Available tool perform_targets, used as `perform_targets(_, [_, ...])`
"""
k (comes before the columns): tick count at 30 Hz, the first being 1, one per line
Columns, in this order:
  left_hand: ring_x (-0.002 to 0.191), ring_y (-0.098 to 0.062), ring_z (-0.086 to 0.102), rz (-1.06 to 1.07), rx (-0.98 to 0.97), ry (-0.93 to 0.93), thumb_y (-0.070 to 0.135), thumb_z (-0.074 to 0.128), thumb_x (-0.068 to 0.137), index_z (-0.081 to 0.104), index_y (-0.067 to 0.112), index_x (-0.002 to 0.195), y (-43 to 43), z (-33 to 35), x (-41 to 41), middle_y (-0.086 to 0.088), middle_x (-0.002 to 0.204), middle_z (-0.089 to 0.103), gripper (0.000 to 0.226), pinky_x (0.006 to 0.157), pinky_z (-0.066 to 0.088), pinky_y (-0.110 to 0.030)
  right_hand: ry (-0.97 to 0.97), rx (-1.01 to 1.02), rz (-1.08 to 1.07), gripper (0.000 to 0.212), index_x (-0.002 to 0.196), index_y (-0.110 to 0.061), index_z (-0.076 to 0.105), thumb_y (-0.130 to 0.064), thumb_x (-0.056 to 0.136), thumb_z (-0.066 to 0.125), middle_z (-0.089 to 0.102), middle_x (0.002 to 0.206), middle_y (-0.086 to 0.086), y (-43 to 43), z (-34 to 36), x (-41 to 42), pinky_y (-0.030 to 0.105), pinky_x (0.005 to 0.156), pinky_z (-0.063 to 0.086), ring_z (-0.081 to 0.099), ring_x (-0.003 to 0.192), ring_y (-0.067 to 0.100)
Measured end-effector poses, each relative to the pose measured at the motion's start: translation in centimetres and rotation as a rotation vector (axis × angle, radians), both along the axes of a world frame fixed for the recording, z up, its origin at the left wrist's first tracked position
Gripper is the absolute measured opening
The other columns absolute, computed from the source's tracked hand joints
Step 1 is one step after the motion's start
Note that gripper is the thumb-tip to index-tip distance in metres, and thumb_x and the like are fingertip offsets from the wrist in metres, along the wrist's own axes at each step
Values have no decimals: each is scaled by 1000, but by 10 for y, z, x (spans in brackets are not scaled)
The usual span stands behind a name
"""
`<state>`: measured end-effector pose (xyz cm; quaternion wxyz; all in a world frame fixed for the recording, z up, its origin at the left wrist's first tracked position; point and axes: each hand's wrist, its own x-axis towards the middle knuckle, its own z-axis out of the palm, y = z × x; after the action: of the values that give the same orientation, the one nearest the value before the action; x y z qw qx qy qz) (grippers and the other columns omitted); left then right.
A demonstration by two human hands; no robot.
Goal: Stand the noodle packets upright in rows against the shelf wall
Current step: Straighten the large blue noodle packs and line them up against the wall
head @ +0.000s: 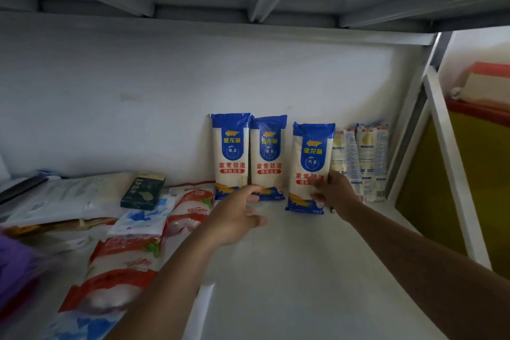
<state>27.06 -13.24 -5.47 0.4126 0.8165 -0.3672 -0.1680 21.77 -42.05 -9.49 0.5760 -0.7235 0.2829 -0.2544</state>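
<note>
Two blue-and-white noodle packets (pixel 231 152) (pixel 268 154) stand upright side by side against the white shelf wall (pixel 138 107). A third noodle packet (pixel 310 165) stands a little in front and to the right, leaning slightly; my right hand (pixel 335 193) grips its lower right edge. My left hand (pixel 237 215) hovers open, fingers spread, just in front of the bases of the two standing packets, holding nothing. Pale noodle packets (pixel 361 157) with their backs showing stand against the wall at the far right.
Red-and-white bags (pixel 190 207) and blue-and-white bags (pixel 140 221) lie flat at the left, with a dark box (pixel 143 190) and flat white bags (pixel 69 196) behind. A white shelf post (pixel 447 163) bounds the right side. The shelf above hangs low overhead.
</note>
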Motion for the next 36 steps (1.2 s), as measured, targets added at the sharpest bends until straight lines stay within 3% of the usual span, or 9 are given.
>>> perform_targets(6, [123,-12,56,39,50,-36,23,76,89,38,33,152,-3,-5,7,8,148,53,75,98,51,-31,77,-20,-39,11,107,-11,60,-15,98,66,73,102,10,-18,3,29,37,60,59,68,72,26])
perform_targets(15, [125,-12,56,49,63,-70,22,74,92,37,30,152,-8,-6,5,7,148,52,71,93,48,-26,80,44,59,25,117,-3,61,-11,95,69,72,114,15,-34,6,54,34,59,57,68,74,23])
perform_targets(17, [121,-10,55,45,69,-70,23,73,92,37,31,153,-9,-7,5,8,148,52,71,89,47,-24,69,66,57,24,117,-4,61,-12,95,68,72,117,15,-35,6,56,40,68,62,73,86,29])
perform_targets(19, [120,-8,54,41,74,-70,23,73,92,37,31,152,-11,-8,3,9,148,51,71,87,45,-23,80,86,36,25,118,-6,60,-14,96,68,72,117,13,-34,5,57,52,88,61,73,103,35])
perform_targets(22, [122,-10,54,36,82,-72,23,73,92,37,32,152,-13,-8,0,9,148,51,70,87,44,-22,96,85,20,29,122,-7,58,-16,96,67,69,120,12,-29,7,53,54,93,59,69,112,36])
perform_targets(25, [124,-11,55,24,90,-70,23,73,92,36,32,152,-14,-5,-4,7,149,50,72,88,44,-22,177,-25,-2,32,124,-6,59,-19,96,66,66,125,12,-21,6,45,43,90,61,66,113,34])
perform_targets(29, [114,-6,52,13,83,-82,23,74,92,37,31,152,-14,-2,-13,6,148,51,71,87,45,-22,388,-393,7,14,106,-10,66,-18,96,60,71,108,9,-12,10,18,25,64,51,66,88,19])
perform_targets(32, [113,-6,52,6,88,-89,23,74,91,38,30,151,-14,-1,-23,6,147,52,70,88,45,-23,408,-575,-111,23,113,-10,70,-9,93,60,72,116,12,-19,14,-5,31,81,56,68,103,27])
perform_targets(36, [114,-6,53,-11,99,-123,26,73,92,37,32,151,-14,-3,-37,9,147,50,70,93,48,-25,329,-562,-379,59,138,-14,48,-13,86,75,51,140,15,-28,23,-26,47,103,48,50,129,35])
